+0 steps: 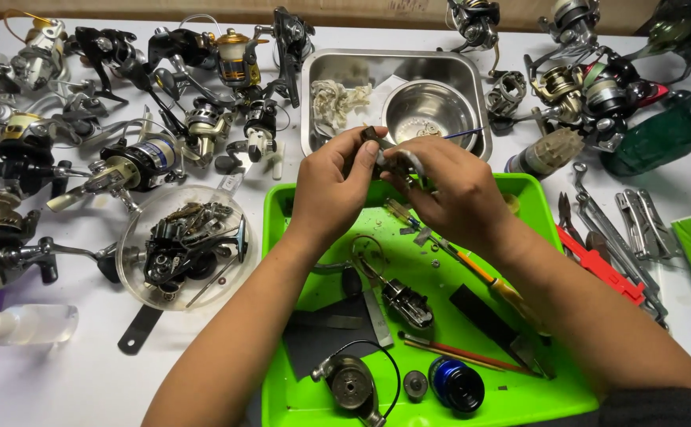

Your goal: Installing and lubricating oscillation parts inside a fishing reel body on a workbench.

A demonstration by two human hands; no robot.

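Both my hands meet above the far edge of a bright green tray (535, 205). My left hand (331, 183) pinches a small dark reel part (375, 137) between thumb and fingers. My right hand (450, 190) holds a whitish rag or cloth piece (410, 162) against that same part. The part is mostly hidden by my fingers. In the tray below lie a dark reel body (407, 303), a blue-and-black spool (456, 383), a grey rotor with a wire bail (352, 383), a screwdriver (480, 273) and small screws.
A steel tray (314, 95) behind my hands holds a round steel bowl (428, 111) and a wad of cloth. Several fishing reels (136, 162) crowd the left and far right. A clear dish of parts (183, 245) sits left; pliers and wrenches (606, 237) lie right.
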